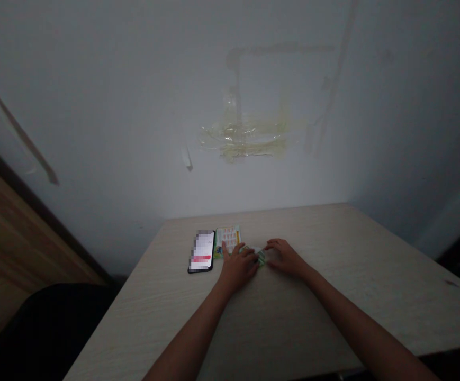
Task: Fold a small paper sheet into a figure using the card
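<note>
My left hand (238, 269) rests palm down with its fingers spread. It lies over the lower right part of a printed leaflet (228, 238), which shows a grid of small pictures and a green edge. Between my two hands is a small green and white piece (262, 257), shiny like a plastic wrapper; whether it joins the leaflet is hidden by the left fingers. My right hand (288, 259) curves beside that piece, thumb and fingers apart, fingertips at its right edge.
A phone (201, 251) with a lit screen lies left of the leaflet on the pale wooden table (333, 238). Behind the table stands a white wall (146, 132) with yellowed tape (249, 138). A dark rounded shape (51, 328) is at lower left, beside wooden boards (11, 227).
</note>
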Demonstrator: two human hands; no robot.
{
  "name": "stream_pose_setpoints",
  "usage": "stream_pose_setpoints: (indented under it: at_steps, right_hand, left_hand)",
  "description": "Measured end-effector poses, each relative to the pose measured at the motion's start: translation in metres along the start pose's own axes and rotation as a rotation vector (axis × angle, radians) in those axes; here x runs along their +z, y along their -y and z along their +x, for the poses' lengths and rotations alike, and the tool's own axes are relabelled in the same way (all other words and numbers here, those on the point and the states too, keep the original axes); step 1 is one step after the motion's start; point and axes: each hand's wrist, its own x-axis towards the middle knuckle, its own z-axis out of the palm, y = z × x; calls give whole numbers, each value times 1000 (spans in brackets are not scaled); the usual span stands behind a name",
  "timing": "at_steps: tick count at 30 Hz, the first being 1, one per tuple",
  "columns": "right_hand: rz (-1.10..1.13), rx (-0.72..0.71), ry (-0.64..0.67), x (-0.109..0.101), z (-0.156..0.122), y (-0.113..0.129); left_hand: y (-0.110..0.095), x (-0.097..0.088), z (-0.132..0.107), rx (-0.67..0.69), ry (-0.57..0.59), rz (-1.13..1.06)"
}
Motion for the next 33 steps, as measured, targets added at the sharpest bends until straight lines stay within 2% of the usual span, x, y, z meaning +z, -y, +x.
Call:
stream_pose_setpoints:
  at_steps: [8,23,33]
  right_hand:
    - [24,-42,16,4,0,-9]
    - [-57,145,-117,20,11,-15]
    - [-105,168,-158,23,20,-15]
  left_hand:
    - [0,1,-1,-9,-15,17]
    - [2,1,-1,-39,30,30]
    - [1,2,-3,-35,13,21]
